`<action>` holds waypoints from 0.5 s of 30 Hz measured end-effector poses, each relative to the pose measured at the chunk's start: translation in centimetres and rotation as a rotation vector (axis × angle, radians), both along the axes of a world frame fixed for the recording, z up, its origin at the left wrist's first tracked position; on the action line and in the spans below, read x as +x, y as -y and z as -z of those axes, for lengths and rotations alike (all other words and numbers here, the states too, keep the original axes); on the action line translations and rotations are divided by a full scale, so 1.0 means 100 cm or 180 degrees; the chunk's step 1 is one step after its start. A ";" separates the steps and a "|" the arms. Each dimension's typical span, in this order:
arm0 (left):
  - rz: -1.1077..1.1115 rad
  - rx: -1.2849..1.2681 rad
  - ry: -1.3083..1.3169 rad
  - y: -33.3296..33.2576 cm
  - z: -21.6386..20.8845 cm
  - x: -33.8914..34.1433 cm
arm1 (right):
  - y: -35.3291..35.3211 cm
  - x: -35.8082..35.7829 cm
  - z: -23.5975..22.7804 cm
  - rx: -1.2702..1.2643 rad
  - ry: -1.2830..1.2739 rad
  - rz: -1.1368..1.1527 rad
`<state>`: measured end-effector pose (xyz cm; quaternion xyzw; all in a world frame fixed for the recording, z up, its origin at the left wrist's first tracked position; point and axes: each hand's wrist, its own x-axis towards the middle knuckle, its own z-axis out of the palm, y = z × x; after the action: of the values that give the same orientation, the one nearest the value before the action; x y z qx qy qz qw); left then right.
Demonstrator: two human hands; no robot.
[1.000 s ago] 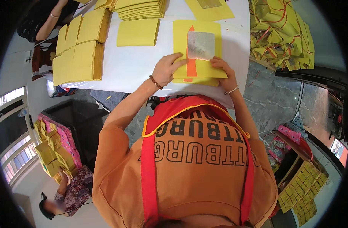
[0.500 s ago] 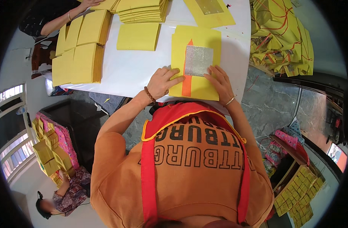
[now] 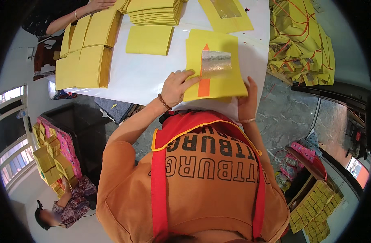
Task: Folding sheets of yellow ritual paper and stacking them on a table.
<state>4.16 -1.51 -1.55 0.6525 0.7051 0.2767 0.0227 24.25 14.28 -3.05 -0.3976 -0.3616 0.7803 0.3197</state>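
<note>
Two or more yellow paper sheets [image 3: 213,42] lie stacked in front of me on the white table. A silver foil square [image 3: 216,65] and an orange strip [image 3: 204,88] lie on the top one. With its fingers spread, my left hand [image 3: 174,90] presses on the sheet's left edge, its index finger reaching the orange strip. My right hand [image 3: 247,101] pinches the near right corner of the top sheet, which is lifted and curved; part of the thumb is hidden under the paper.
A folded yellow piece [image 3: 149,39] lies left of my sheets, with yellow stacks [image 3: 83,67] beyond it. Another foil-faced sheet [image 3: 239,25] is at the far right. A co-worker's hand [image 3: 99,5] rests at the far left. Yellow paper with red strings [image 3: 300,40] hangs right of the table.
My right hand has moved from lying on the foil's lower right to the sheet's near right corner and lifted it. The left hand stays on the left edge.
</note>
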 end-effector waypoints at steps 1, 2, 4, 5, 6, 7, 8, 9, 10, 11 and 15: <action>-0.0091 -0.0045 0.0013 -0.002 -0.001 0.003 | 0.002 0.008 -0.005 -0.0725 -0.0973 -0.0280; -0.0100 -0.0038 0.0015 -0.005 0.001 0.008 | 0.009 0.008 -0.017 -0.0720 -0.0970 -0.0290; -0.0055 0.0111 -0.0225 -0.011 0.005 0.020 | 0.024 0.001 -0.039 -0.1220 -0.0639 -0.0378; 0.0077 -0.0044 -0.0579 -0.015 0.005 0.023 | 0.025 0.000 -0.032 -0.1212 -0.0633 -0.0372; 0.0081 -0.0034 -0.0573 -0.016 0.005 0.024 | 0.026 -0.001 -0.015 -0.0844 -0.0315 -0.0195; 0.0297 -0.0162 -0.0486 -0.019 -0.002 0.023 | 0.025 -0.004 -0.005 -0.0476 -0.0011 -0.0028; 0.0513 -0.0289 -0.0399 -0.021 -0.007 0.021 | 0.022 -0.001 0.001 -0.0466 -0.0018 -0.0032; 0.0655 -0.0462 -0.0095 -0.021 -0.005 0.010 | 0.015 0.004 0.005 -0.0364 -0.0213 -0.0001; 0.0636 -0.0453 -0.0101 -0.025 -0.005 -0.003 | 0.009 0.007 0.007 -0.0263 -0.0408 0.0013; 0.0432 0.0004 0.0155 -0.030 -0.006 -0.018 | 0.006 0.008 0.000 -0.0259 -0.0411 -0.0009; -0.0480 0.0836 0.2201 -0.053 -0.022 -0.050 | -0.011 0.015 -0.026 0.0945 -0.0152 -0.0354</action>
<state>-0.83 3.79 0.61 0.4641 0.6604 0.5696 0.1551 25.72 15.33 -0.43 -0.3067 -0.4868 0.7440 0.3398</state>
